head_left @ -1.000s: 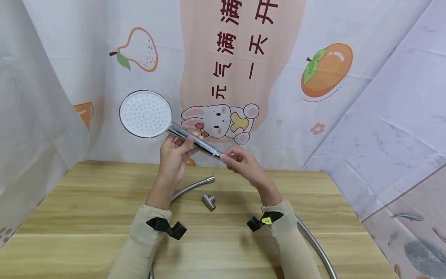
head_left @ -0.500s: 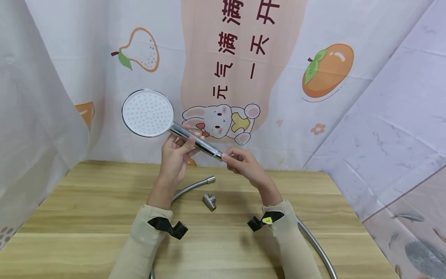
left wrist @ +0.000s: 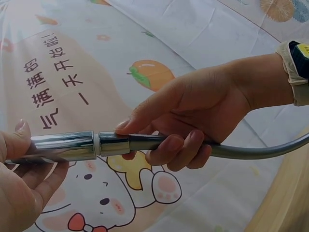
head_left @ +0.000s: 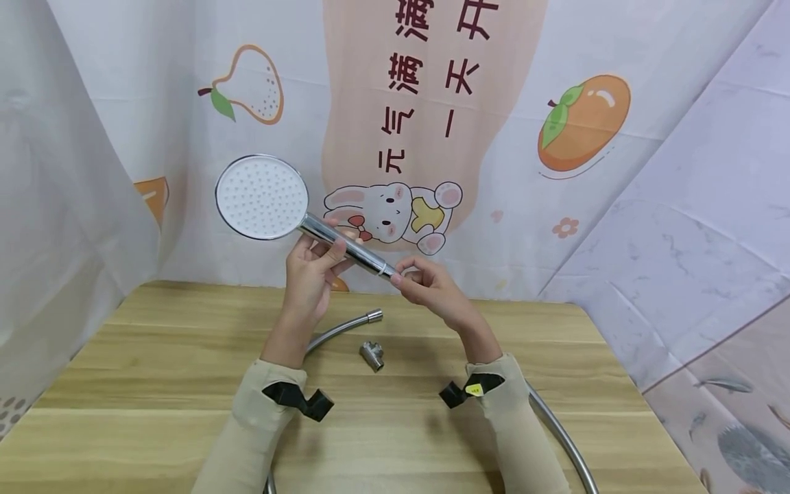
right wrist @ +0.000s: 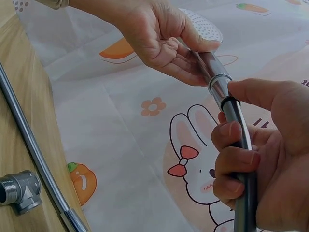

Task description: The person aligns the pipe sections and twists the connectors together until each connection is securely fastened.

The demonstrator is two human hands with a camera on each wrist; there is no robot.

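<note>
Shower head (head_left: 262, 197) up, hose (left wrist: 260, 152) at handle (head_left: 364, 256) end

L hand (head_left: 308, 274) grips handle; R hand (head_left: 435, 291) curled rnd hose + nut (left wrist: 114, 144), white ring (left wrist: 97, 143) showing btwn nut & handle. Shower head's held above worktop (head_left: 185, 412), tilted. Metal T-fitting (head_left: 372, 355) + hose end (head_left: 374, 315) on worktop.

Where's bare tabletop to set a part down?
Bare wood shows on the tabletop left of the left sleeve, and between that and the right sleeve, nearer than the tee fitting. It's crowded at that fitting, the hose end behind it, and where the hose passes the right sleeve.
</note>
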